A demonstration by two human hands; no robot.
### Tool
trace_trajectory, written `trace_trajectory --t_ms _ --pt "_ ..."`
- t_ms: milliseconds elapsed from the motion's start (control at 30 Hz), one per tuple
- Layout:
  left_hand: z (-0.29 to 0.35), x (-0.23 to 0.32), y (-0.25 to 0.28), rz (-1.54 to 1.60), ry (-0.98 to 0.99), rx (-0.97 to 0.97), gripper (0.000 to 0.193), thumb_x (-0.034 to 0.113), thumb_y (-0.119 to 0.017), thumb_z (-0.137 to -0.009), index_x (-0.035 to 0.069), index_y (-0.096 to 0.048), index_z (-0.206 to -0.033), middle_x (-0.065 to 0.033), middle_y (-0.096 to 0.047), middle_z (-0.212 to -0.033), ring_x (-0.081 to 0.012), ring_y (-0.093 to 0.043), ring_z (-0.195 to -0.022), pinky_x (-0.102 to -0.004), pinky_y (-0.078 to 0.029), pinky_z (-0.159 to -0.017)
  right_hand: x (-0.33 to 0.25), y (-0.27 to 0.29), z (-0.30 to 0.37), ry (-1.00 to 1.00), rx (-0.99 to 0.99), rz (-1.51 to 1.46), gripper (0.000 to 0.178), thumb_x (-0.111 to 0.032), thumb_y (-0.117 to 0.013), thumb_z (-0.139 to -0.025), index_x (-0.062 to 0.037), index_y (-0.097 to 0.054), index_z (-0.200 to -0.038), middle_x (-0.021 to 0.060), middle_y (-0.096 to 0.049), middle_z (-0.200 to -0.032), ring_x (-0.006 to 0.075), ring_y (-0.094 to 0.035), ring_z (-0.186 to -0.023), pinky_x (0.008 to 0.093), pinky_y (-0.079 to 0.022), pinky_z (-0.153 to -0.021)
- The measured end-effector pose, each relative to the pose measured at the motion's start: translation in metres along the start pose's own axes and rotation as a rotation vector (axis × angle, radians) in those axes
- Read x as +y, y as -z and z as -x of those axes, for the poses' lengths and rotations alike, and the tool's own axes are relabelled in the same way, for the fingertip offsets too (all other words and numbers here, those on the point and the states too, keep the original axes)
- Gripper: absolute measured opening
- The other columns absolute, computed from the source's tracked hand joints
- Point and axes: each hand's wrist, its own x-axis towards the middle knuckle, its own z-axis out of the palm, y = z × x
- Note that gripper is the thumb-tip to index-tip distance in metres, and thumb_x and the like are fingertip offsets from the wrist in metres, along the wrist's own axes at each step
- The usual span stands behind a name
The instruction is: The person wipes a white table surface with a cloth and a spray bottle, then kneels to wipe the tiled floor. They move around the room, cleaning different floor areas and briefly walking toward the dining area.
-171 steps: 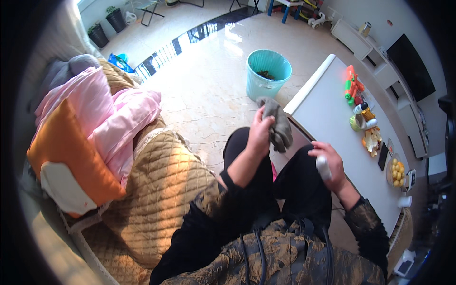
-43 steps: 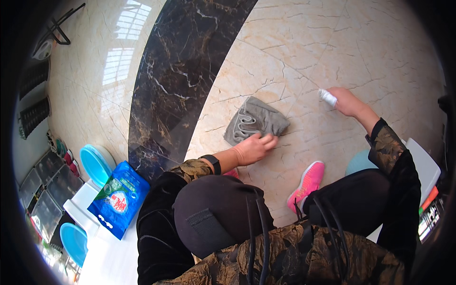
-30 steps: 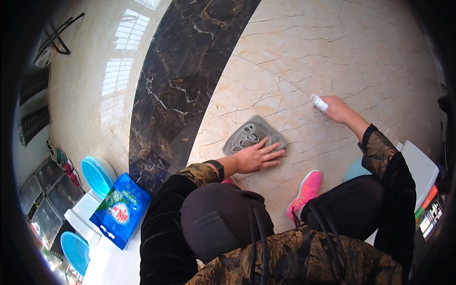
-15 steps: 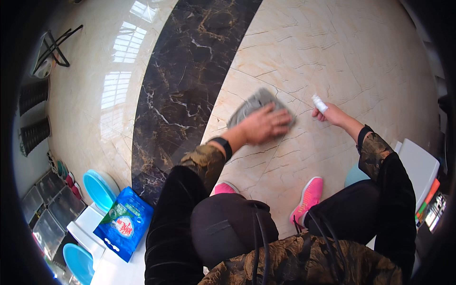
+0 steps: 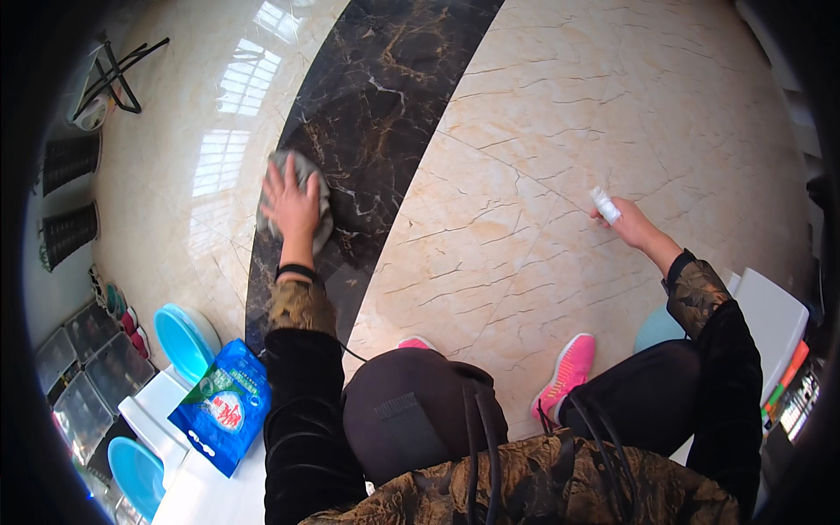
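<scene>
Grey cloth (image 5: 325,213) lies across the left edge of the dark band (image 5: 385,96), partly over the pale floor (image 5: 219,271), and is mostly hidden under the left hand (image 5: 293,208). The fingers there are spread wide and nearly straight, palm down, with nothing pinched; a flat press like this probably spreads the weight and holds the cloth by friction alone. The right hand (image 5: 633,227) hangs well apart, on the band's other side, likely as balance for the lean. Its fingers look partly curled, and a white wrap (image 5: 605,204), seemingly around one of them, points forward, perhaps held clear of knocks; whether the palm holds anything, I cannot tell. The pink shoes (image 5: 570,371) stand apart, presumably for a steady base.
</scene>
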Motion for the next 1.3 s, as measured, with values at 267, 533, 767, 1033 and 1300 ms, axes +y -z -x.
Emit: trace_trajectory --t_ms 267,533,767,1033,1300 --pt "0.175 -0.126 -0.015 -0.026 0.663 0.132 0.067 0.063 -0.049 -0.102 0.033 -0.038 -0.161 -0.0187 -0.022 -0.171 -0.0423 -0.023 -0.156 -0.069 -0.028 -0.116 -0.01 -0.016 -0.007 0.129 -0.041 0.276 0.019 -0.019 -0.06 -0.095 -0.0059 -0.073 -0.101 0.02 -0.068 -0.103 0.0402 -0.065 -0.099 0.0461 -0.052 -0.088" --pt "0.191 -0.143 -0.024 -0.018 1.224 0.19 0.074 0.067 -0.046 -0.099 0.024 -0.042 -0.159 -0.0347 -0.038 -0.154 -0.0507 -0.038 -0.143 -0.059 -0.034 -0.115 -0.003 -0.027 -0.014 0.233 -0.049 0.462 0.02 -0.021 -0.063 -0.094 -0.004 -0.072 -0.1 0.0201 -0.062 -0.096 0.0399 -0.059 -0.096 0.0475 -0.048 -0.084" --pt "0.053 -0.093 -0.024 -0.044 0.758 0.258 0.067 0.057 -0.051 -0.102 0.016 -0.048 -0.155 -0.0363 -0.044 -0.149 -0.0497 -0.046 -0.138 -0.0582 -0.044 -0.108 -0.013 -0.026 -0.012 0.159 -0.071 0.427 0.022 -0.023 -0.062 -0.096 -0.0039 -0.072 -0.101 0.0227 -0.064 -0.104 0.0394 -0.06 -0.101 0.0461 -0.05 -0.089" --pt "-0.118 0.084 -0.013 0.078 0.263 0.049 0.075 0.057 -0.054 -0.1 0.016 -0.04 -0.16 -0.0306 -0.031 -0.164 -0.0444 -0.028 -0.154 -0.0578 -0.024 -0.123 -0.023 -0.031 -0.007 0.145 -0.046 0.436 0.029 -0.031 -0.064 -0.097 -0.0036 -0.073 -0.101 0.0217 -0.064 -0.102 0.0388 -0.06 -0.102 0.0455 -0.05 -0.089" --pt "-0.061 0.229 -0.017 0.199 -0.595 0.098 0.065 0.036 -0.065 -0.095 0.012 -0.048 -0.154 -0.0292 -0.036 -0.161 -0.0444 -0.034 -0.151 -0.0561 -0.029 -0.121 -0.023 -0.034 -0.014 0.132 -0.043 0.498 0.023 -0.021 -0.064 -0.091 -0.0027 -0.073 -0.102 0.0196 -0.068 -0.1 0.0369 -0.06 -0.104 0.0449 -0.05 -0.09"
